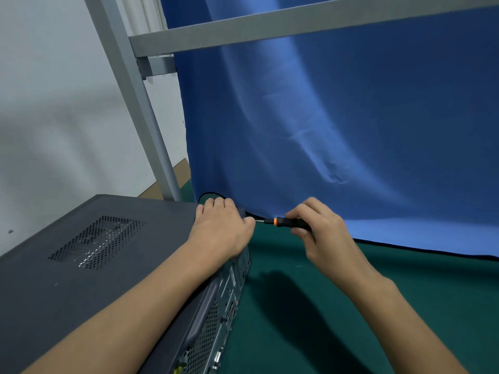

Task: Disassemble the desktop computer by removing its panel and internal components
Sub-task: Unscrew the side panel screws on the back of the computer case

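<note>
1. Firstly, the desktop computer point(67, 306) lies on its side on the green mat point(351, 306), with its side panel point(162, 238) facing up and not yet off. Whatever the case holds is hidden, apart from a faint glint through the vent grille point(94, 242).
2. The case is probably heavy and stiff, and its painted panel looks smooth. It is best held at the edges or corners, clear of the rear ports point(232, 306).
3. The left hand point(220, 228) lies on the panel's far right corner, fingers curled over the far edge, bracing the case.
4. The screwdriver point(286, 222), black with an orange collar, has its tip at the rear edge beside the left thumb. The screw itself is hidden.
5. The right hand point(321, 230) grips the handle, fingers curled round it.
</note>
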